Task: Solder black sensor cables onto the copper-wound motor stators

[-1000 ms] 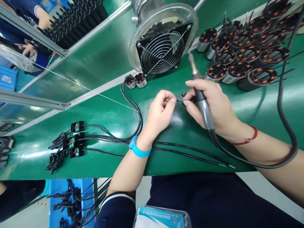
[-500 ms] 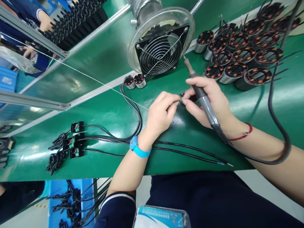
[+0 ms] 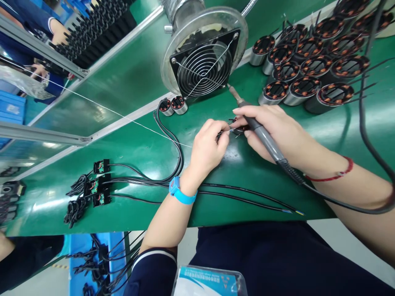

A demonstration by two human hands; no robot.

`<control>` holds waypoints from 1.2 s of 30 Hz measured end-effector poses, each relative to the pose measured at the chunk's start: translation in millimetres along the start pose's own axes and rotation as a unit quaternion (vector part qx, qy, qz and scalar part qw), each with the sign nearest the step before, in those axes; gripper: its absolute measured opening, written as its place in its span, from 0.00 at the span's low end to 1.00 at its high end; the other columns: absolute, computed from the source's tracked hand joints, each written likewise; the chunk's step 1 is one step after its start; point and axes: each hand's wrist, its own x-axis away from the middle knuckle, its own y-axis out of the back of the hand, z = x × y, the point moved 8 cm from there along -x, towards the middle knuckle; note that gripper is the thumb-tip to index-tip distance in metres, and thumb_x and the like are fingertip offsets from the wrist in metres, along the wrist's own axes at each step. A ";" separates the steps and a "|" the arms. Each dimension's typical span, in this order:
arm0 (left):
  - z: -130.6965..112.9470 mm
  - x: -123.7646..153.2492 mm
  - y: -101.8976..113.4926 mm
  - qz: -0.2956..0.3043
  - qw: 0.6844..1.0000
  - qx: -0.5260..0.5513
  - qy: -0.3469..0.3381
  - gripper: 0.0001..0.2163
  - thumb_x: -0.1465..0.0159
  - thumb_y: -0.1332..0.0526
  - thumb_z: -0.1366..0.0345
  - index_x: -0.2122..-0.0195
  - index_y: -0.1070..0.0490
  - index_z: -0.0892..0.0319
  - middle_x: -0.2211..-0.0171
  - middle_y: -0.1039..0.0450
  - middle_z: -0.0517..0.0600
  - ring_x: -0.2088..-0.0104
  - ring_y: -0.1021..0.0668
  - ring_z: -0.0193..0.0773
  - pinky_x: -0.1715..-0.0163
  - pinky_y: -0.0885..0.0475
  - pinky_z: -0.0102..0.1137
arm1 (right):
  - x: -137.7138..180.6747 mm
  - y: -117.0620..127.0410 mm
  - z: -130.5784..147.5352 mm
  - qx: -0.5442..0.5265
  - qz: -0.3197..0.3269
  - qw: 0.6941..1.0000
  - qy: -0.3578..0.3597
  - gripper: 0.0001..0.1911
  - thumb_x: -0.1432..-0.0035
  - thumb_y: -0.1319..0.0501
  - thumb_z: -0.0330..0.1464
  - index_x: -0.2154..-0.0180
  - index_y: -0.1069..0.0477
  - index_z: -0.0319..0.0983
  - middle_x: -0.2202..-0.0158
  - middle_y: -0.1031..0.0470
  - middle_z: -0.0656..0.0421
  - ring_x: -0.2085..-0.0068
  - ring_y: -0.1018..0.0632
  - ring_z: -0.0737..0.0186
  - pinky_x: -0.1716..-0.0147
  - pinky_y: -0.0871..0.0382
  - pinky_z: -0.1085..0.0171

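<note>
My left hand [image 3: 210, 142] is closed in a pinch on a thin silvery solder wire [image 3: 129, 120], whose end pokes out past the fingertips. A dark lead also seems to lie in that pinch. My right hand [image 3: 274, 129] grips a soldering iron [image 3: 266, 139], its tip [image 3: 231, 89] pointing up and away, off the work. The right fingertips reach to a small motor stator [image 3: 240, 130] with copper windings, partly hidden behind them. Both hands meet just above the green bench [image 3: 240, 172].
A fume extractor with a fan grille [image 3: 203, 74] stands behind my hands. Several wound stators [image 3: 304, 88] sit at the right, two smaller ones [image 3: 179, 106] near the ledge. Black cables [image 3: 135, 179] run to small open boxes [image 3: 101, 183]. A co-worker's hand [image 3: 58, 33] shows at upper left.
My right hand has turned and shifted slightly, bringing the iron's tip left and lower. More of the stator shows between the hands. My left hand keeps its pinch almost in place.
</note>
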 end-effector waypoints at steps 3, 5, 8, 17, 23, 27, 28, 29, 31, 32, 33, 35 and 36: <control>0.1 0.1 -1.7 -0.004 1.000 0.009 0.003 0.07 0.37 0.40 0.76 0.69 0.31 0.57 0.69 0.27 0.47 0.66 0.25 0.37 0.63 0.31 0.32 | 0.2 0.6 -3.4 -0.020 0.008 1.000 -0.005 0.28 0.42 0.41 0.29 0.39 0.36 0.47 0.55 0.20 0.59 0.55 0.21 0.50 0.53 0.27 0.50; 2.1 0.0 -2.7 -0.002 1.000 0.004 0.020 0.08 0.37 0.40 0.77 0.69 0.31 0.57 0.69 0.26 0.47 0.66 0.25 0.37 0.62 0.31 0.31 | -0.5 -0.7 -4.0 -0.012 0.025 1.000 -0.004 0.27 0.39 0.41 0.31 0.39 0.37 0.46 0.56 0.20 0.57 0.55 0.22 0.49 0.54 0.27 0.49; 5.4 -0.6 -3.2 0.000 0.999 -0.004 0.045 0.08 0.38 0.41 0.78 0.69 0.31 0.57 0.69 0.26 0.46 0.65 0.24 0.36 0.62 0.30 0.30 | -2.0 -2.9 -5.6 0.003 0.054 0.998 -0.014 0.23 0.35 0.42 0.33 0.40 0.37 0.45 0.57 0.21 0.56 0.54 0.22 0.47 0.53 0.28 0.48; 11.8 -1.5 -3.6 -0.008 0.994 0.025 0.104 0.08 0.39 0.43 0.78 0.69 0.33 0.57 0.69 0.26 0.45 0.65 0.24 0.33 0.61 0.31 0.27 | -6.8 -7.5 -14.9 0.047 -0.006 0.995 -0.092 0.22 0.39 0.44 0.31 0.43 0.33 0.38 0.61 0.21 0.54 0.58 0.21 0.47 0.55 0.26 0.46; 9.2 0.1 -2.5 -0.023 0.994 0.037 0.099 0.07 0.38 0.42 0.76 0.68 0.33 0.57 0.70 0.27 0.45 0.66 0.25 0.32 0.62 0.31 0.27 | -5.6 8.2 -10.4 0.013 0.022 0.996 -0.084 0.22 0.37 0.41 0.33 0.42 0.33 0.40 0.59 0.19 0.56 0.57 0.19 0.51 0.54 0.24 0.50; 7.4 0.4 -4.8 -0.024 0.995 0.027 0.094 0.07 0.38 0.43 0.77 0.68 0.34 0.57 0.70 0.27 0.45 0.66 0.25 0.32 0.63 0.31 0.27 | 1.5 40.0 4.5 0.018 -0.005 0.995 -0.103 0.17 0.30 0.42 0.37 0.43 0.28 0.42 0.47 0.21 0.57 0.52 0.18 0.56 0.53 0.23 0.57; 7.1 0.5 -5.6 -0.024 0.995 0.022 0.093 0.08 0.38 0.43 0.77 0.68 0.35 0.57 0.70 0.27 0.45 0.66 0.25 0.32 0.63 0.31 0.27 | 4.9 46.3 8.8 0.013 -0.024 0.993 -0.111 0.16 0.30 0.41 0.37 0.43 0.27 0.43 0.47 0.21 0.57 0.52 0.18 0.56 0.53 0.23 0.58; 6.7 0.5 -6.3 -0.024 0.995 0.016 0.091 0.08 0.38 0.43 0.77 0.69 0.35 0.57 0.70 0.28 0.45 0.66 0.25 0.32 0.63 0.31 0.27 | 9.3 51.4 13.0 0.008 -0.049 0.992 -0.116 0.15 0.31 0.39 0.37 0.45 0.27 0.43 0.49 0.20 0.57 0.52 0.19 0.57 0.52 0.23 0.58; 5.3 0.5 -7.4 -0.026 0.996 0.011 0.083 0.08 0.38 0.43 0.77 0.69 0.36 0.56 0.70 0.28 0.45 0.66 0.25 0.32 0.63 0.31 0.27 | 20.5 56.8 20.6 0.005 -0.102 0.988 -0.114 0.13 0.33 0.37 0.34 0.48 0.26 0.43 0.55 0.19 0.57 0.54 0.19 0.57 0.54 0.23 0.59; 4.6 0.5 -8.0 -0.027 0.996 0.010 0.079 0.08 0.38 0.43 0.78 0.69 0.37 0.56 0.70 0.28 0.45 0.66 0.25 0.32 0.64 0.31 0.27 | 26.5 56.7 24.1 0.007 -0.123 0.987 -0.104 0.12 0.35 0.35 0.33 0.50 0.26 0.43 0.57 0.20 0.56 0.57 0.19 0.58 0.57 0.23 0.60; 4.1 0.4 -8.5 -0.026 0.997 0.009 0.075 0.09 0.39 0.43 0.78 0.69 0.37 0.56 0.70 0.28 0.45 0.66 0.25 0.32 0.64 0.31 0.27 | 31.8 54.5 27.2 0.006 -0.135 0.987 -0.087 0.12 0.36 0.34 0.32 0.51 0.26 0.43 0.59 0.20 0.56 0.60 0.19 0.60 0.60 0.23 0.61; 3.9 0.3 -9.7 -0.023 0.997 0.005 0.072 0.09 0.39 0.44 0.78 0.69 0.38 0.56 0.70 0.29 0.45 0.67 0.25 0.32 0.64 0.31 0.28 | 40.3 49.3 31.5 0.000 -0.149 0.988 -0.050 0.11 0.38 0.34 0.30 0.53 0.27 0.42 0.62 0.21 0.57 0.66 0.21 0.63 0.67 0.24 0.63; 4.0 0.3 -10.2 -0.022 0.997 0.003 0.073 0.09 0.39 0.44 0.78 0.69 0.38 0.56 0.71 0.29 0.45 0.67 0.25 0.32 0.64 0.31 0.28 | 42.8 46.6 32.4 -0.009 -0.150 0.988 -0.036 0.10 0.38 0.34 0.30 0.55 0.28 0.42 0.64 0.21 0.58 0.69 0.22 0.64 0.70 0.25 0.64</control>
